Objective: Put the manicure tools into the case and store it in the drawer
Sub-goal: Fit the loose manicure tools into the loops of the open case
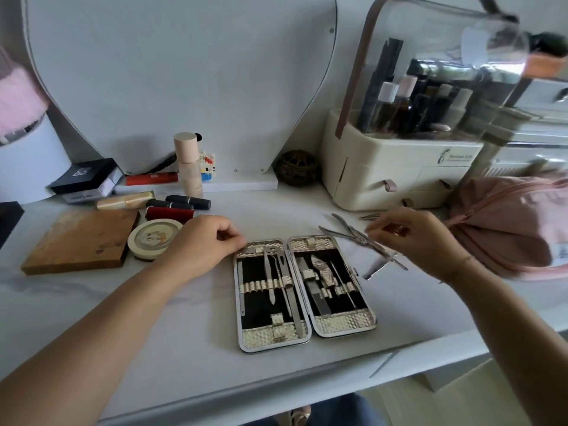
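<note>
head view, left hand curled empty at case edge, right hand grip unclear

White tabletop is spanning the frame under even light. Rounded pale panel is standing at the far edge. Pale floor is showing near right.

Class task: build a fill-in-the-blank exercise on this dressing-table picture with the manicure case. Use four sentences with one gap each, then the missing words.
1. The manicure case lies ___ on the table, with both halves showing.
2. The left hand rests at the case's top ___ corner.
3. Loose metal tools lie on the table to the ___ of the case, beside the right hand.
4. The zipped pouch at the right end is ___ in colour.

Missing words: open, left, right, pink.
</note>
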